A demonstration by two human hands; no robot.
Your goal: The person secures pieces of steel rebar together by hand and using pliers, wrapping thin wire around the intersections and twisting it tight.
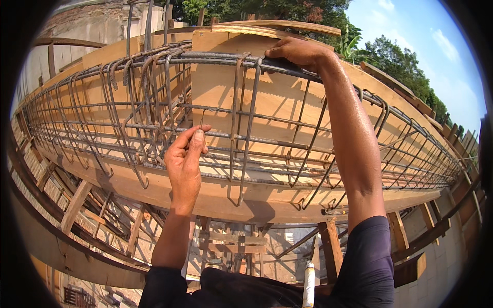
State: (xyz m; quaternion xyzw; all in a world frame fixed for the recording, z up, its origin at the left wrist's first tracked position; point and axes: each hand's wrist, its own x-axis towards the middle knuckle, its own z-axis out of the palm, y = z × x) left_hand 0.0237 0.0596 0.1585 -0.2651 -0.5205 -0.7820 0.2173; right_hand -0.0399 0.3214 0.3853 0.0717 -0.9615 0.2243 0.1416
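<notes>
My left hand is raised before the rebar cage, thumb and fingers pinched together. A short, thin tie wire sticks up from the pinch. Ribbed horizontal bars and hooked stirrups make up the cage, which runs across the whole view. At its top, my right hand is bent over the upper rebar, close to a stirrup bend; the fingertips are partly hidden. Plywood formwork stands behind the bars, and a wooden board runs along their lower front.
Timber props and crosspieces stand below the formwork. Upright bars rise at the upper left. A curved-looking long beam crosses the lower left. A white, cigarette-like stick shows near my chest. Trees and a wall lie beyond.
</notes>
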